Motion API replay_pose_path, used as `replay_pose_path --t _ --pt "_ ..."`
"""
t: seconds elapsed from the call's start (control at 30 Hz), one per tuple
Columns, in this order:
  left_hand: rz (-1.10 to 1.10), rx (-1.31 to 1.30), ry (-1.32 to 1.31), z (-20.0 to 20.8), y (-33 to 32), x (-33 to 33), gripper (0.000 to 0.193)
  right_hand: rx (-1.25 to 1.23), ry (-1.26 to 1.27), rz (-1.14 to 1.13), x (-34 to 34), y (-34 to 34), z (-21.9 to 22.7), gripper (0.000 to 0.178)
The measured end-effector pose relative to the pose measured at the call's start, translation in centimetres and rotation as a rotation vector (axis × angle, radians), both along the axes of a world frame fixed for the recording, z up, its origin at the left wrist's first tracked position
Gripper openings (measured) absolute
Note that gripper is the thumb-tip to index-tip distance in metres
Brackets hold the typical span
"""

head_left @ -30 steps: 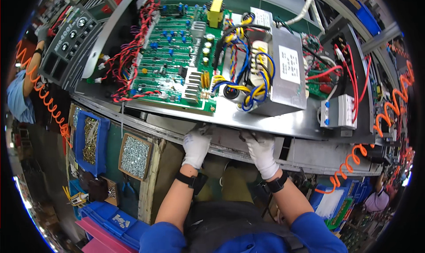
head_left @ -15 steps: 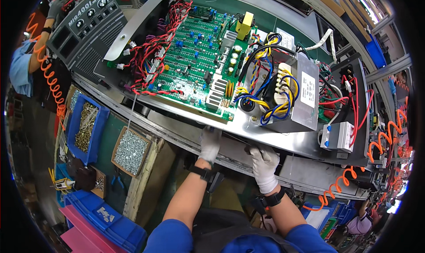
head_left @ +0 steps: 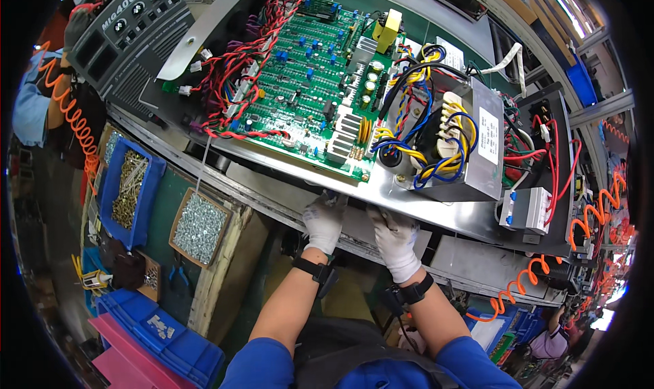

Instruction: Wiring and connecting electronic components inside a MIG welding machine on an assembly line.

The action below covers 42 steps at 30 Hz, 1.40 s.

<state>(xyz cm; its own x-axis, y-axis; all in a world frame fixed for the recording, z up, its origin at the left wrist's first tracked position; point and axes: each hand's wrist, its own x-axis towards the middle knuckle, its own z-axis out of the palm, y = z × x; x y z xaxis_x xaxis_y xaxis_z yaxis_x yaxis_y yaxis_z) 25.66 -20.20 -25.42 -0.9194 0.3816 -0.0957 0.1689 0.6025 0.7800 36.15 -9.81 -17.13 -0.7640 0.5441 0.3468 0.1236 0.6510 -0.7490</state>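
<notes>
An open machine chassis (head_left: 381,193) with a bare metal front edge lies ahead of me. It carries a green circuit board (head_left: 289,82), a boxed transformer (head_left: 487,140) with yellow and blue wires, and a red wire bundle (head_left: 248,75). My left hand (head_left: 323,224), in a white glove, is at the front edge with curled fingers; its fingertips are partly hidden beneath the edge. To its right, my right hand (head_left: 396,242), also gloved, is closed against the same edge, its fingers bent inward. What either hand grips is not visible.
A blue bin of brass-coloured fasteners (head_left: 141,236) and a cardboard box of silver screws (head_left: 197,229) stand left. Beyond them is a dark control panel (head_left: 129,45), beside another person's arm (head_left: 58,103). Orange coiled hoses (head_left: 82,133) hang at both sides.
The chassis has shifted slightly to the right. My right hand has moved up and left, closer to the front edge and my left hand. The left hand has barely moved.
</notes>
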Motion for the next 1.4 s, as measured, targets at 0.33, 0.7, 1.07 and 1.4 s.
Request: replay_pose_path --t 0.33,0.7,1.07,1.4 --pt "0.218 0.155 -0.204 0.8 0.7 0.6 0.045 0.154 -0.133 0.062 -0.5 0.4 1.5 0.019" --pt "0.244 0.536 -0.479 1.4 -0.6 0.6 0.03 0.203 -0.169 0.04 -2.8 -0.6 1.5 0.01" --pt "0.134 0.642 -0.715 0.9 -1.8 -3.2 0.008 0.631 -0.231 -0.017 -2.9 -0.7 -6.5 0.028" --pt "-0.042 0.259 -0.164 1.0 -4.6 -1.6 0.01 0.012 -0.224 -0.091 -3.9 -2.5 -4.0 0.022"
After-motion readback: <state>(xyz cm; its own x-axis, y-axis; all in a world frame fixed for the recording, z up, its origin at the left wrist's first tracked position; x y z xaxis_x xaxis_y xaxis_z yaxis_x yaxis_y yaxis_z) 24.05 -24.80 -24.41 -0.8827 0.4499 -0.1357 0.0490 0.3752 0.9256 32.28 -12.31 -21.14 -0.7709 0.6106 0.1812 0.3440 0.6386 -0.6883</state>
